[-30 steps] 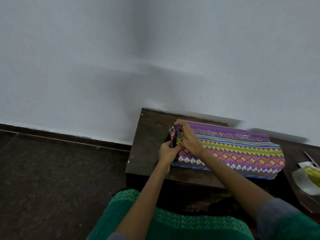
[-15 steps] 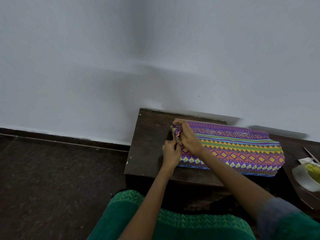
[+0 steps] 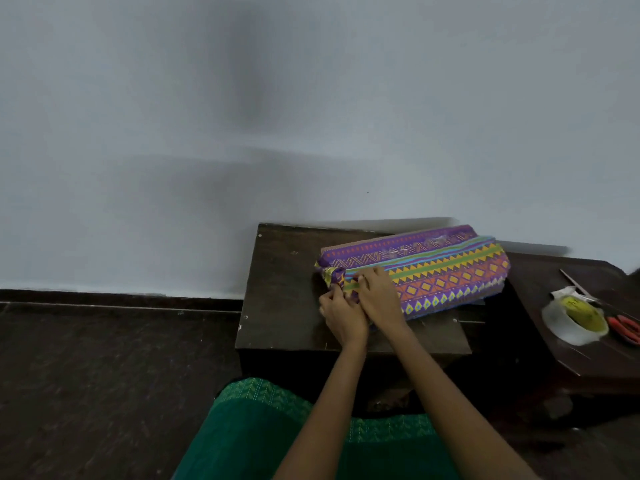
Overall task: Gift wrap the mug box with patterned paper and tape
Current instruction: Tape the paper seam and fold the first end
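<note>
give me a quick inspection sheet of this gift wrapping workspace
surface: dark wooden table, scuffed, set against the wall; a second dark table stands to its right
job's things: wrapped box in patterned paper lies on the first table, its left end bunched and unsealed; tape roll sits on the second table
clutter: red-handled tool, probably scissors, beside the tape roll
grippers: left hand and right hand both pinch the paper folds at the box's left end
cables: nothing seen
surroundings: plain pale wall, dark floor, green garment across the person's lap
</note>
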Demonstrator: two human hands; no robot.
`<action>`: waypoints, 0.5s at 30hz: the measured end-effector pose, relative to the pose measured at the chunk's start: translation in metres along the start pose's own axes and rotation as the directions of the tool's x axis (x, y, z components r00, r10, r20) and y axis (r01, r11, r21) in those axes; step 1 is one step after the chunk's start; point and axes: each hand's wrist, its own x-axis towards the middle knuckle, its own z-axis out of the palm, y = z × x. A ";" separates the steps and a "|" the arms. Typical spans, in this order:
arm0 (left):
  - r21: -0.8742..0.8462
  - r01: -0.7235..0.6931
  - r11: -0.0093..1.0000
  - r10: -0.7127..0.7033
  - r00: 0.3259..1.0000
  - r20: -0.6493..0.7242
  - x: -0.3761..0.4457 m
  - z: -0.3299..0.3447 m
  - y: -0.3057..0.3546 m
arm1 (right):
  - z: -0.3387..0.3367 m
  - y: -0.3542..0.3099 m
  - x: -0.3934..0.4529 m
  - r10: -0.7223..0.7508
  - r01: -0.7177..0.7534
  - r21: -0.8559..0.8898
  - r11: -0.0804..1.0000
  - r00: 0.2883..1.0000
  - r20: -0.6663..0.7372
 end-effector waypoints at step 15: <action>-0.151 0.204 0.967 -0.056 0.752 0.657 -0.064 0.019 -0.005 | -0.084 0.078 -0.069 -0.206 0.293 -0.316 0.903 0.938 0.280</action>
